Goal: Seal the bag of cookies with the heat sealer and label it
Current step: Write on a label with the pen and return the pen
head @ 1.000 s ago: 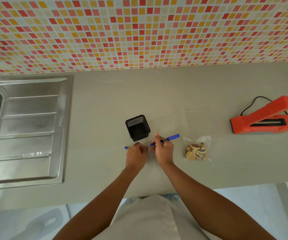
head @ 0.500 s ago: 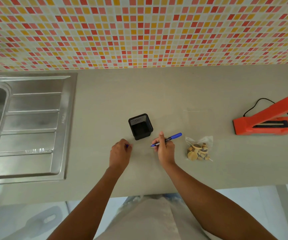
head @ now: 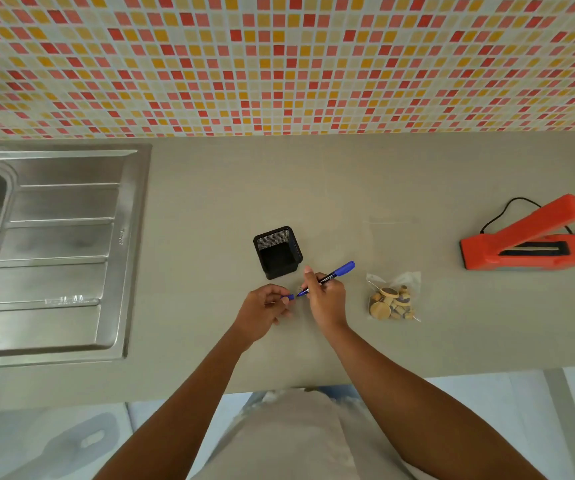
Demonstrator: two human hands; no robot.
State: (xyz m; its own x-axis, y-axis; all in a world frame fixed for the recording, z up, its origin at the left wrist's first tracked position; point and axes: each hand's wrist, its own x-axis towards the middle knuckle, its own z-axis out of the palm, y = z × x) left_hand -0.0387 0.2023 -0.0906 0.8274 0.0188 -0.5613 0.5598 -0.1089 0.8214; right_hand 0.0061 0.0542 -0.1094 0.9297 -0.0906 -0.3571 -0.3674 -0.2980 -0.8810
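Observation:
A clear bag of round cookies (head: 392, 299) lies on the grey counter, to the right of my hands. My right hand (head: 324, 299) grips a blue marker (head: 336, 272), its tip pointing left and its blue end up to the right. My left hand (head: 263, 311) pinches the small blue cap (head: 288, 297), a little apart from the marker's tip. The orange heat sealer (head: 525, 239) stands at the far right with its arm raised, its black cord running off behind it.
A black mesh pen holder (head: 277, 252) stands just behind my hands. A steel sink with a ribbed drainboard (head: 57, 251) fills the left side. A tiled wall closes the back. The counter's front edge (head: 279, 384) runs just below my wrists.
My hands pulled the cap off the marker and the left hand swung away with it. Now the left hand has come back, and the cap is close to the tip again.

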